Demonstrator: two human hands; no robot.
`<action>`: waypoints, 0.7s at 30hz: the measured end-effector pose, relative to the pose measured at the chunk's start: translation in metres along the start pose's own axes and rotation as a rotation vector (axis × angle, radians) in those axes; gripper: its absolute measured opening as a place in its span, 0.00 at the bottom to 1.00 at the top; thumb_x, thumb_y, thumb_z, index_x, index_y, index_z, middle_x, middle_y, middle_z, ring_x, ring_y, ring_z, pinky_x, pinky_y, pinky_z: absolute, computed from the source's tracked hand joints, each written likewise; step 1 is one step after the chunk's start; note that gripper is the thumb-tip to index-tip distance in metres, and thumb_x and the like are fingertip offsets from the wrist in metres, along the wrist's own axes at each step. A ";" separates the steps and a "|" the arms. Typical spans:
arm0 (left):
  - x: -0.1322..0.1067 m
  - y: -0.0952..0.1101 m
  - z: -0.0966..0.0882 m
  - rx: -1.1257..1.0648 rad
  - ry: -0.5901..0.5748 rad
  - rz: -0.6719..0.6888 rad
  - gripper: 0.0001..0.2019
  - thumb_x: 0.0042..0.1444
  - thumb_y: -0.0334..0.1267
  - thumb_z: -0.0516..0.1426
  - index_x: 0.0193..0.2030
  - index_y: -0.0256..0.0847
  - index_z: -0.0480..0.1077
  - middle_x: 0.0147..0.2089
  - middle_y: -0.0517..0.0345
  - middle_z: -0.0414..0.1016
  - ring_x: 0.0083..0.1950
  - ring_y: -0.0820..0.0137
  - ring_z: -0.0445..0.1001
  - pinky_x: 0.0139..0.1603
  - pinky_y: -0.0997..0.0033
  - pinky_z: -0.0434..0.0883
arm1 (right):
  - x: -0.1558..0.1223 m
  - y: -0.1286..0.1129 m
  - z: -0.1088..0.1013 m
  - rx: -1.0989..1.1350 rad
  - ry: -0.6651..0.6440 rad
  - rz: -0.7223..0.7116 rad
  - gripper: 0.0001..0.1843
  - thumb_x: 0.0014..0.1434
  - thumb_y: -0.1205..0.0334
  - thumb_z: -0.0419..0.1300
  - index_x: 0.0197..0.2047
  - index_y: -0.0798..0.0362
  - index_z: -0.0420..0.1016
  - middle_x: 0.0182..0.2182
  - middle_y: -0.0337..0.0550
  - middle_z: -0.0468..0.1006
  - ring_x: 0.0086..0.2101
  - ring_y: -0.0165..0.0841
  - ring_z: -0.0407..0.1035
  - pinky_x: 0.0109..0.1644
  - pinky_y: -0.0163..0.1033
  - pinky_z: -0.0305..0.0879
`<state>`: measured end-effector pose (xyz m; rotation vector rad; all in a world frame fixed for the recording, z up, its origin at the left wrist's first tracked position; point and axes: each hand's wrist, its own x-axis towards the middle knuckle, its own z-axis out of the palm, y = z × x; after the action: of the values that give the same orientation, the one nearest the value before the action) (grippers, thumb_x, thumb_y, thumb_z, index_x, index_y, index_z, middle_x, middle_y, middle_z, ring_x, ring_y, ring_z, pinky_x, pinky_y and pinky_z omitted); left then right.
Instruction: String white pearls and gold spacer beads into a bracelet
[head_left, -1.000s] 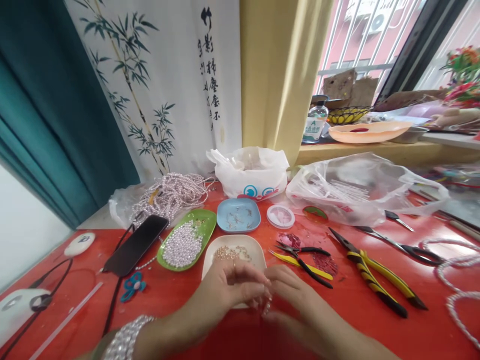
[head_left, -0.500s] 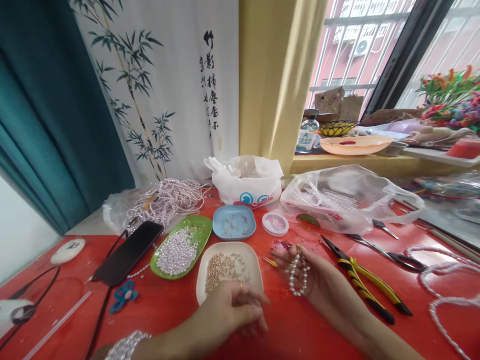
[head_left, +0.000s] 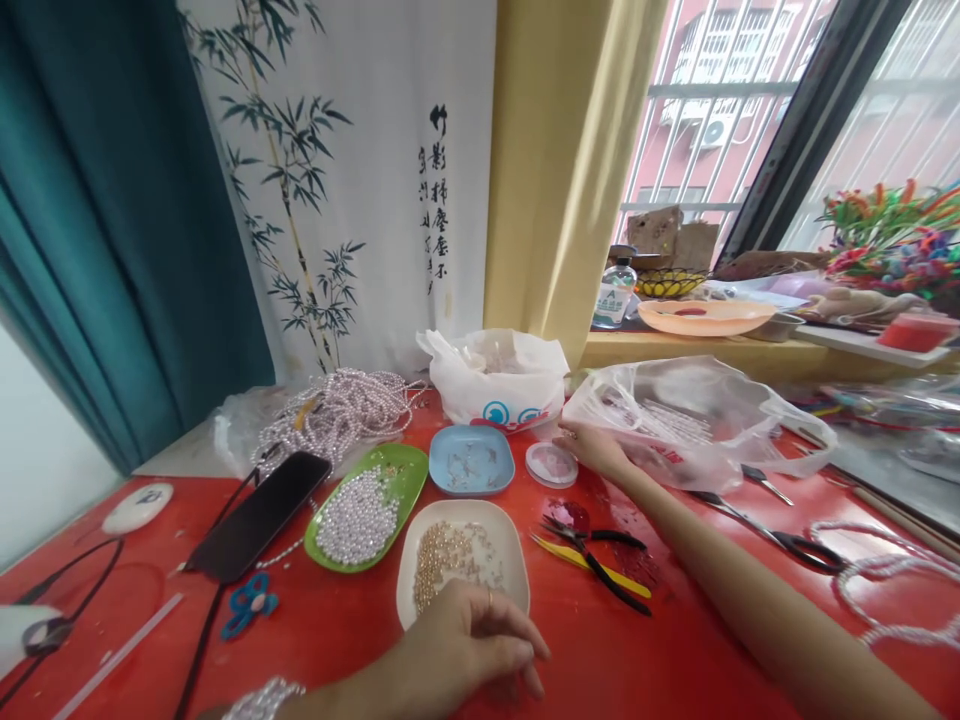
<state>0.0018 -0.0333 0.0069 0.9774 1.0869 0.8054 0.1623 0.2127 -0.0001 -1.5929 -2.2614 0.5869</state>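
My left hand (head_left: 484, 645) hovers at the front edge of a cream tray (head_left: 516, 590) that holds gold beads (head_left: 436, 560). Its fingers are loosely bent and apart, with nothing visible in them. Stretched far forward, my right hand (head_left: 589, 447) is between a white plastic bag (head_left: 495, 385) and a clear bag (head_left: 720, 390), just behind a round clear-lidded case (head_left: 551, 464). Its fingertips are small and partly hidden, and I cannot see a bead loop there. Black-handled pliers (head_left: 600, 565) and yellow tweezers (head_left: 600, 572) lie crossed near the right forearm.
A green tray (head_left: 412, 478) of pearl beads and a blue tray (head_left: 471, 488) stand behind the cream one. Bead strands (head_left: 341, 410), a phone (head_left: 259, 515) and a blue flower ornament (head_left: 249, 605) are at left. Scissors (head_left: 772, 530) and white cord (head_left: 892, 570) lie right.
My right hand, which had a loop of pearl beads on it, has reached forward to the bags; the loop no longer shows. The forearm now covers the large yellow-black pliers. My left hand barely moved.
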 end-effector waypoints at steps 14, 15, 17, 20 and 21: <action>0.000 -0.002 -0.007 0.017 -0.032 0.071 0.08 0.44 0.35 0.56 0.30 0.34 0.73 0.24 0.57 0.74 0.23 0.76 0.68 0.30 0.75 0.65 | -0.030 0.009 -0.032 -0.272 -0.040 0.044 0.13 0.59 0.60 0.52 0.47 0.53 0.66 0.46 0.44 0.69 0.41 0.36 0.67 0.42 0.44 0.66; -0.001 -0.002 -0.007 0.029 -0.040 0.079 0.08 0.44 0.35 0.56 0.31 0.34 0.72 0.24 0.57 0.74 0.24 0.76 0.69 0.30 0.75 0.65 | -0.038 0.009 -0.043 -0.261 -0.059 0.043 0.13 0.59 0.59 0.52 0.46 0.55 0.67 0.44 0.43 0.70 0.39 0.35 0.68 0.41 0.44 0.66; -0.003 0.000 -0.006 0.054 -0.054 0.077 0.09 0.45 0.35 0.55 0.31 0.33 0.72 0.25 0.57 0.74 0.25 0.75 0.69 0.31 0.74 0.65 | -0.058 0.009 -0.064 -0.225 -0.091 0.030 0.16 0.58 0.54 0.51 0.33 0.57 0.73 0.30 0.40 0.73 0.30 0.34 0.68 0.34 0.39 0.65; -0.007 0.004 -0.005 0.164 -0.023 0.094 0.09 0.45 0.34 0.54 0.33 0.33 0.72 0.28 0.55 0.73 0.28 0.72 0.70 0.34 0.71 0.66 | -0.096 -0.002 -0.084 -0.131 -0.190 -0.007 0.22 0.54 0.49 0.53 0.17 0.55 0.71 0.12 0.34 0.60 0.17 0.28 0.58 0.22 0.34 0.53; -0.009 0.005 -0.005 0.218 0.018 0.126 0.10 0.45 0.34 0.55 0.35 0.33 0.72 0.31 0.54 0.73 0.31 0.71 0.70 0.36 0.70 0.66 | -0.109 -0.009 -0.087 -0.088 -0.239 -0.024 0.24 0.55 0.48 0.51 0.16 0.54 0.70 0.10 0.32 0.55 0.15 0.25 0.52 0.20 0.34 0.48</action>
<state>-0.0057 -0.0381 0.0138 1.2343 1.1538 0.8103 0.2327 0.1202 0.0774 -1.6097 -2.5063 0.7147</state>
